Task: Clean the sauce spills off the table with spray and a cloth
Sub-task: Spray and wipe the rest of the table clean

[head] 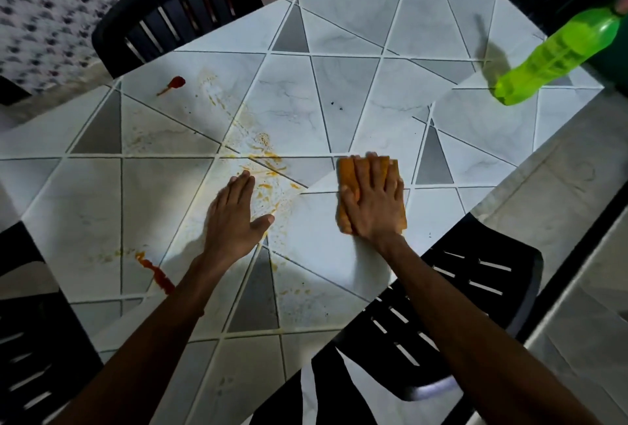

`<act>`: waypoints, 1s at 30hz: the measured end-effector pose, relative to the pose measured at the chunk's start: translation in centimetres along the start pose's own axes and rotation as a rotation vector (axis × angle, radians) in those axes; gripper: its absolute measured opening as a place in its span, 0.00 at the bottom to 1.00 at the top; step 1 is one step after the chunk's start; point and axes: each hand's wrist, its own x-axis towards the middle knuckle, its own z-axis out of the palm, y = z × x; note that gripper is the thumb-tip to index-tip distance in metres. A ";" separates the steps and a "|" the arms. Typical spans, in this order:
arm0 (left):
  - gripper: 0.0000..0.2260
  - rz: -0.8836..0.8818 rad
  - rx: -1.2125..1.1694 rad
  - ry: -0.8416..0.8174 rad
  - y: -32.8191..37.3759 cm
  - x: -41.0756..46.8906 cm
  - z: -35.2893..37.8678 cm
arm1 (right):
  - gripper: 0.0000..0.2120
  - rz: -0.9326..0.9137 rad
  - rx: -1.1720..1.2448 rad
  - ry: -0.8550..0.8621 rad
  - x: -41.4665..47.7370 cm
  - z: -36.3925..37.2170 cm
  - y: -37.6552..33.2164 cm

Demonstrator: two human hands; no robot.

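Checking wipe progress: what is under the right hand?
The right hand presses flat on an orange cloth, which lies on the tile-patterned table. Whether sauce remains beneath the cloth is hidden; yellow smears show to its left.

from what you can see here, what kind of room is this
Most likely a home dining area: a table with a tile-pattern top, dark slatted chairs pulled in around it, and sauce spills on the tabletop.

Dim overall; a bright pool of light falls on the near table [339,91], corners dark, edges warped, bottle [557,54] motion-blurred.
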 end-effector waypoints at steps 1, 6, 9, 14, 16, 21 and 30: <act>0.35 0.004 -0.010 0.020 -0.1 0.1 -0.1 | 0.33 0.016 0.018 0.004 1.9 0.0 -2.1; 0.35 -0.116 0.050 0.149 -3.1 2.1 -2.7 | 0.32 -0.484 -0.053 -0.050 -2.8 1.6 -8.3; 0.51 -0.260 0.009 0.068 -5.0 2.8 -3.8 | 0.32 -0.689 -0.051 -0.105 -4.8 1.3 -3.7; 0.55 -0.266 -0.025 0.105 -5.5 2.8 -3.2 | 0.31 -0.251 -0.033 -0.014 5.2 -0.4 -0.2; 0.55 -0.274 -0.041 0.111 -5.6 2.8 -3.4 | 0.33 -0.137 -0.010 0.016 8.8 -0.7 -4.1; 0.54 -0.247 -0.022 0.084 -6.1 2.8 -4.1 | 0.34 -0.422 -0.006 -0.013 4.4 1.5 -12.7; 0.40 -0.142 0.016 0.194 -9.8 4.1 -6.0 | 0.33 -0.394 -0.067 -0.037 6.7 0.0 -3.6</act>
